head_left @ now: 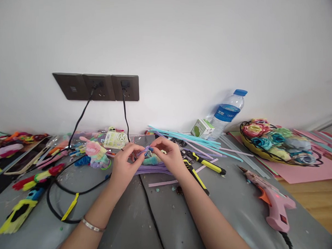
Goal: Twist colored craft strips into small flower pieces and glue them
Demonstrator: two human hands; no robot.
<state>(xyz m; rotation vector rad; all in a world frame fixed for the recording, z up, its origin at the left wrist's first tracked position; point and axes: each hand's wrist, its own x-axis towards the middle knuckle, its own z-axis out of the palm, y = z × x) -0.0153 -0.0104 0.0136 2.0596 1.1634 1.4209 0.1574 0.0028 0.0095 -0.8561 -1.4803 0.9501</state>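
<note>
From left to right: the looped black cable (48, 194) could snag the left hand (125, 164) if that arm swings outward; the small purple piece (147, 149) could slip if either pinch loosens. The left grip closes thumb and finger on it; the piece lies between both sets of fingertips, just above the purple strips (154, 170) in view; the right hand (167, 154) pinches its other end.

The left hand (127, 161) and right hand (167, 154) are pinching a little purple piece (146, 149). A pink glue gun (278, 203) is lying on the table (222, 222). A bottle (227, 113) is standing by the wall (169, 47).
</note>
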